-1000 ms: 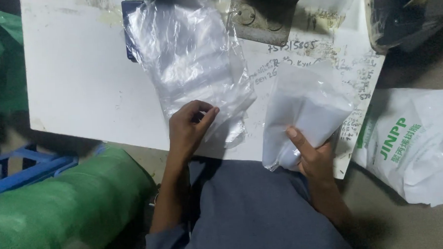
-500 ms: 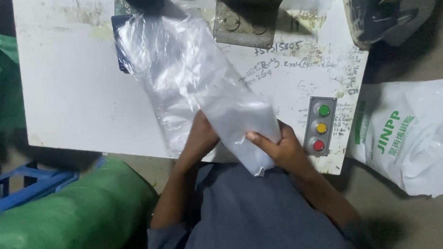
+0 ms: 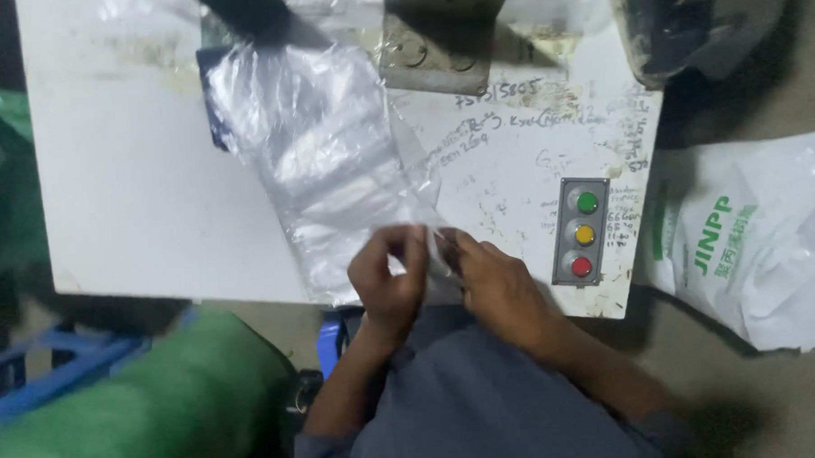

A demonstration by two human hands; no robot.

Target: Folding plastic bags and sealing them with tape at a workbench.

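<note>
Because both hands meet at the near end of the stack of clear plastic bags [image 3: 333, 177] lying on the white worktable [image 3: 135, 175], the left hand [image 3: 389, 279] and right hand [image 3: 495, 285] pinch its edge with curled fingertips, apparently to separate a sheet, a three-light button box [image 3: 581, 232] just right of the right hand.

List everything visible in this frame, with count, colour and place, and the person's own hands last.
clear plastic bags: a stack, count unclear, transparent, middle of the table
table: one, white, scribbled on at right
button box: one, grey with green, yellow and red buttons, table's right edge
white sack: one, white with green print, floor at right
green sack: one, green, lower left
blue crate: one, blue, lower left
left hand: pinching the bags' near edge
right hand: pinching the same edge
</note>
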